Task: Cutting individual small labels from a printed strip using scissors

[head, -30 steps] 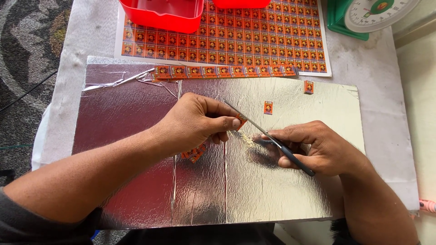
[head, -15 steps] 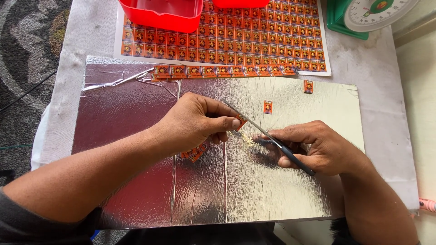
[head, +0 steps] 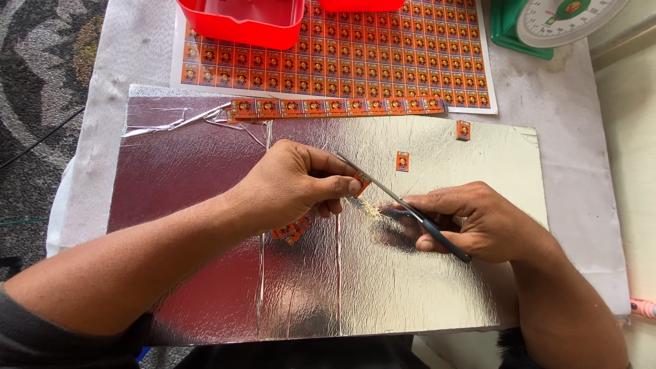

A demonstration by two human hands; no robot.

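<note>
My left hand (head: 294,184) pinches a short strip of small orange labels (head: 292,230) over a silver foil board (head: 205,171); the strip hangs under my palm and its end pokes out by my thumb. My right hand (head: 478,222) grips black-handled scissors (head: 403,205), whose blades point up and left and meet the strip at my left thumb. Two single cut labels (head: 402,161) (head: 463,130) lie on the foil farther back.
A long strip of orange labels (head: 335,106) lies along the board's far edge. Behind it is a full printed sheet of labels (head: 383,61), a red plastic tub (head: 242,20) and a green weighing scale (head: 553,24). A patterned rug (head: 41,68) shows at left.
</note>
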